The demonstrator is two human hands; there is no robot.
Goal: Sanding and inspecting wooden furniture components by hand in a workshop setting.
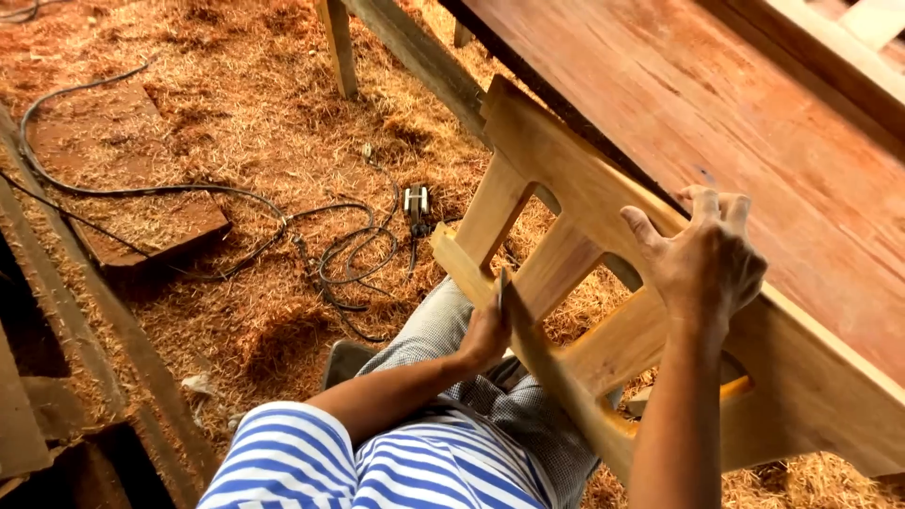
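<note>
Landmark = wooden frame [575,273], pale wood, two long rails w/ short slats between, tilted diagonally from upper centre down to lower right. It leans against the edge of a big reddish plank/bench top [716,123] that sits just above-right of it, touching along the upper rail.

R hand [702,259]: on the frame's upper rail, fingers curled over the top edge, thumb spread out to the left. Closed grip on the rail, partly open at the thumb.

L hand [485,332]: at the frame's lower rail, left of a slat, fist closed around a thin dark tool [501,287]. Tool tip sticks up past the rail edge, touching or v. close to it, can't tell which. Tool type unclear, too small.

Below-left of frame: person's striped blue/white shirt [311,462] and checked trousers [452,330], knee right under the lower rail.

Left of frame, on the floor: thick layer of sawdust/shavings [245,104], tangled black cable [349,254] and a small grey power-tool part or plug [416,203], near the frame's lower-left end but not touching. Further left: flat board [160,226] half buried in shavings, well apart.

Above-left of frame: wooden leg [337,42] + slanted beam [415,52] under the plank.
</note>
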